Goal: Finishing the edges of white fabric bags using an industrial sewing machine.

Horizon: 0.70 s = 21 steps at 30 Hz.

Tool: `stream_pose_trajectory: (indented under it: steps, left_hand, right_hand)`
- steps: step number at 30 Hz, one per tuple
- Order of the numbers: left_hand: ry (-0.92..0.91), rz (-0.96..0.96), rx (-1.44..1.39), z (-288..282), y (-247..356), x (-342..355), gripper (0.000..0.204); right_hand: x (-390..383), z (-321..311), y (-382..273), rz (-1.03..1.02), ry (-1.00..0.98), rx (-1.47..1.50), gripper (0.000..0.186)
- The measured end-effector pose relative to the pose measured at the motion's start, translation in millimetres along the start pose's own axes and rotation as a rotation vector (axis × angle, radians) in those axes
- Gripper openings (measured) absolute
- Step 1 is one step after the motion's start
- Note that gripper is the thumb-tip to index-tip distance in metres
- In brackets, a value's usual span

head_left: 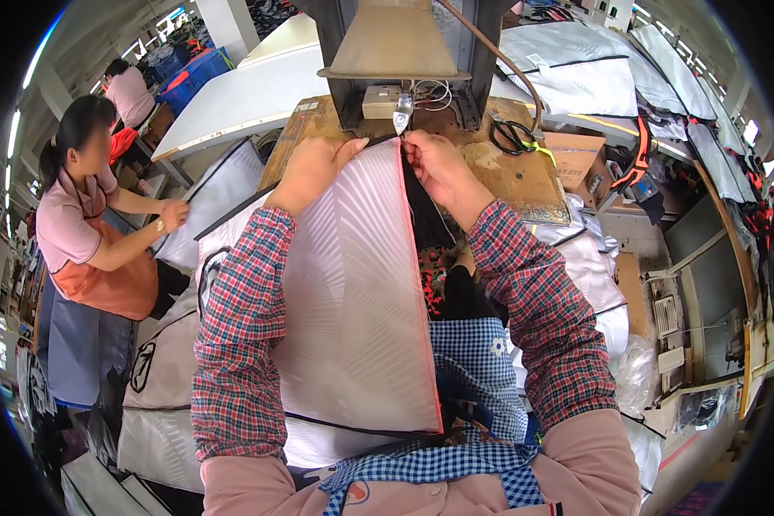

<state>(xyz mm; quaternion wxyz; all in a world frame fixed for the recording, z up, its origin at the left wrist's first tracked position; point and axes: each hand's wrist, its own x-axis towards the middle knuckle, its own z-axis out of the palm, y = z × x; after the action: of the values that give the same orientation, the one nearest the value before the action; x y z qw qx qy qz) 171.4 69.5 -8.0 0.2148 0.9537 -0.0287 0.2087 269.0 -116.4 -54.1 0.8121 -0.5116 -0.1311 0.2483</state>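
A pale silver fabric panel [340,292] with a light leaf pattern, pink side edge and dark trim hangs from my two hands. My left hand [316,172] grips its upper dark edge, thumb on top. My right hand [439,170] pinches the top right corner, right beside a small metal fitting [402,112] on a machine [378,52]. A black strip [421,206] hangs just under my right fingers. The machine stands on a worn wooden board [525,193], where black-handled scissors [512,136] lie to the right.
A co-worker [95,232] at left handles another silver panel [211,198]; another person [129,99] sits behind, near blue crates [193,82]. A white table [198,120] is at back left. Stacked silver pieces [568,82] and a cardboard box [568,159] are at right.
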Motion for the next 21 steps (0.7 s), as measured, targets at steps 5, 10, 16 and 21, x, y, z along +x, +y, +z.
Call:
stream_pose_trajectory:
  steps: [5,10,16,21]
  left_hand:
    - [0.007,0.005,0.018,-0.6,-1.1,0.6,0.048]
    - [0.0,-0.008,0.007,-1.9,4.0,2.4,0.048]
    - [-0.019,-0.037,0.017,-3.8,5.2,2.5,0.048]
    - [-0.012,-0.037,0.03,-3.5,1.4,1.8,0.05]
  right_hand:
    - [-4.9,6.4,-1.9,-0.019,0.055,-0.019,0.013]
    - [-3.1,8.6,-1.8,-0.028,0.106,-0.011,0.013]
    - [-6.6,13.5,-0.6,-0.066,0.141,-0.034,0.013]
    - [-9.0,18.8,0.6,-0.08,0.182,-0.039,0.013]
